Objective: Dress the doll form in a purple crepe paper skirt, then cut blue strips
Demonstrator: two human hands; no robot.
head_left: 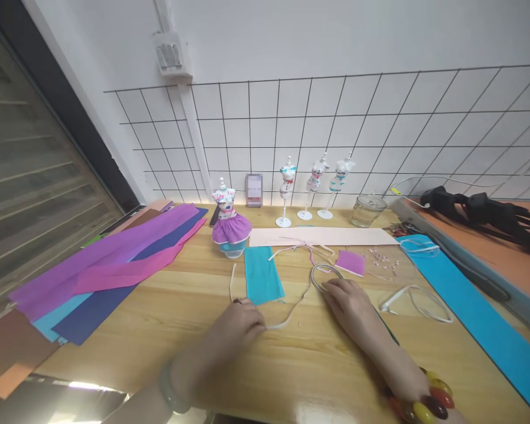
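My left hand is closed on a thin pale ribbon, just below a teal cloth rectangle. One end of the ribbon sticks up past the fingers; the rest curves right across the wood. My right hand rests with curled fingers at the lower edge of scissors, whose ring handles show above the fingertips. Thin ribbon strips lie tangled above them. A small purple cloth piece is just beyond my right hand. A mannequin in a purple skirt stands behind the teal cloth.
Three small mannequins, a phone and a glass jar stand along the back. Long fabric strips are piled at left. A pale pink strip crosses the table; a blue strip and white elastic lie right.
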